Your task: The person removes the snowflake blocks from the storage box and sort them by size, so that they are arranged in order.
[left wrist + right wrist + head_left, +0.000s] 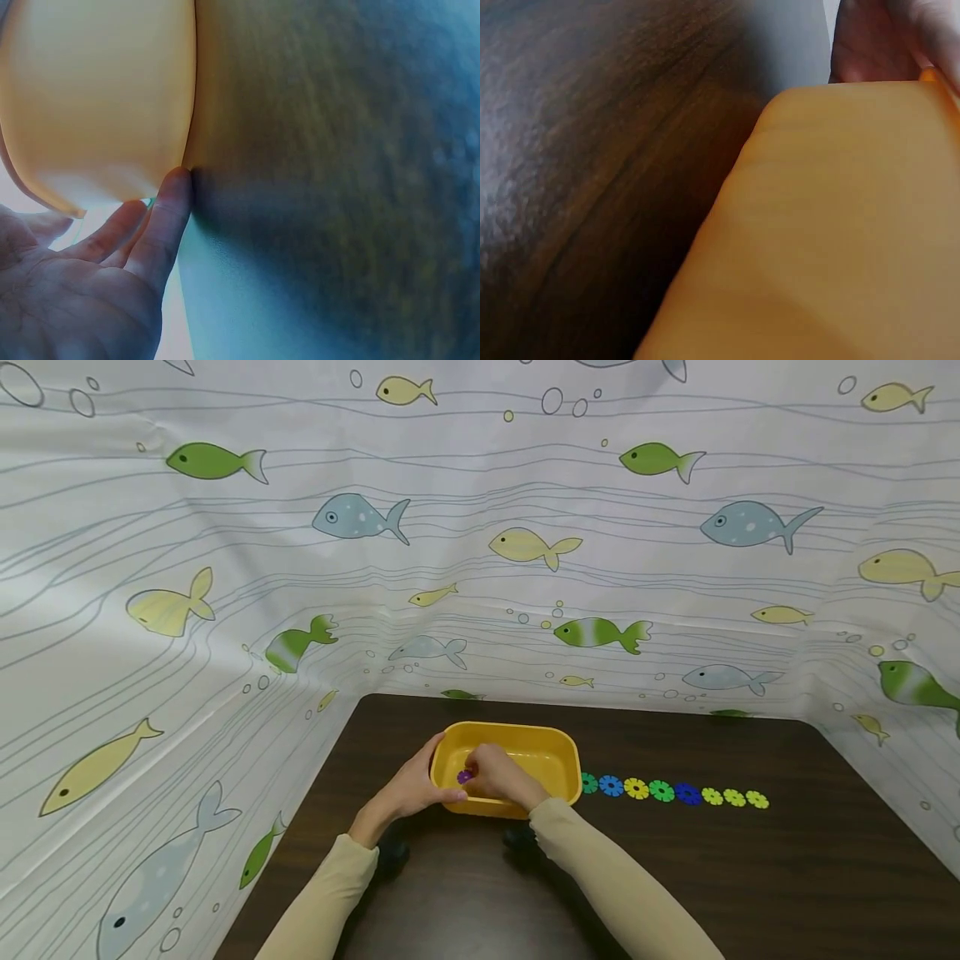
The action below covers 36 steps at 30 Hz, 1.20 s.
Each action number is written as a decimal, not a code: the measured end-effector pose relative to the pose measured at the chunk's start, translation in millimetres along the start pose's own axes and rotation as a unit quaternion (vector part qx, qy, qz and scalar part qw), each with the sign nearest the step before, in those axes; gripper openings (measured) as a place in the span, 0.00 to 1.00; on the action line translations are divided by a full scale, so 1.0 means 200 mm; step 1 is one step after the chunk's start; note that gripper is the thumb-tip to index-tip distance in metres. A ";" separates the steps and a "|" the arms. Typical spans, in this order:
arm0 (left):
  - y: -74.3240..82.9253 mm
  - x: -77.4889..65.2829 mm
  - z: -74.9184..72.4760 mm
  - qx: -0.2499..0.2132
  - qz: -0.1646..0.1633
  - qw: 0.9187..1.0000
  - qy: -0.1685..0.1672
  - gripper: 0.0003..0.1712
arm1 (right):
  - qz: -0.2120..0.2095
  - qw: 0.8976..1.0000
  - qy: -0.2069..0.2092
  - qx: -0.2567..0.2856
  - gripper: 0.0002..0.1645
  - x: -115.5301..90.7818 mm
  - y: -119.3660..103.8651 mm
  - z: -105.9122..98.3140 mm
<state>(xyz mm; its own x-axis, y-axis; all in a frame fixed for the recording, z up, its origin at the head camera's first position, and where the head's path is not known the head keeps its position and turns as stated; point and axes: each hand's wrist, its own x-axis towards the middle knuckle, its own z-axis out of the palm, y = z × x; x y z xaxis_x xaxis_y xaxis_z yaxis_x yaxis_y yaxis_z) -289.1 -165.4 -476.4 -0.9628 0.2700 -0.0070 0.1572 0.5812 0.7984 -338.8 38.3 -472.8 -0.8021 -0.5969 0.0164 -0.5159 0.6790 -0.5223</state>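
Note:
A yellow plastic tub point(551, 764) stands on the dark table. At its left end my left hand point(411, 787) holds it, the thumb along the front rim and the fingers against the outer wall. The left wrist view shows these fingers point(161, 232) touching the tub's side point(97, 90). Inside the tub, my right hand point(497, 770) pinches a small purple flower-shaped disc point(465, 776) near the left end. In the right wrist view the tub's outer wall point(817, 225) hides the right fingers and the disc.
A row of notched plastic discs runs rightward from the tub, among them a blue one point(611, 786), a dark blue one point(687, 793) and a yellow-green one point(757, 799). Fish-patterned white cloth point(480, 468) surrounds the dark wooden table point(825, 860). Two dark objects point(392, 852) lie beneath the forearms.

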 end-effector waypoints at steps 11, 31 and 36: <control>-0.01 0.00 -0.01 -0.008 0.009 1.000 -0.004 0.69 | -0.010 1.000 -0.002 -0.001 0.08 0.02 -0.01 0.02; -0.01 0.00 0.00 -0.007 0.006 1.000 -0.004 0.73 | 0.074 0.997 -0.012 0.035 0.12 -0.02 -0.08 -0.04; -0.01 0.01 0.00 -0.006 0.004 1.000 -0.002 0.70 | 0.041 0.999 0.025 0.021 0.12 -0.05 -0.05 -0.05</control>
<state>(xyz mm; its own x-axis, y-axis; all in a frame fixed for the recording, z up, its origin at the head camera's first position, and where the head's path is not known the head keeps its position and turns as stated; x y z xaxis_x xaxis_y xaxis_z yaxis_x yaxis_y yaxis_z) -290.5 -165.9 -477.6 -0.9608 0.2774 -0.0035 0.1615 0.5696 0.8059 -328.1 41.9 -459.4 -0.8553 -0.5180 0.0135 -0.4359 0.7052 -0.5592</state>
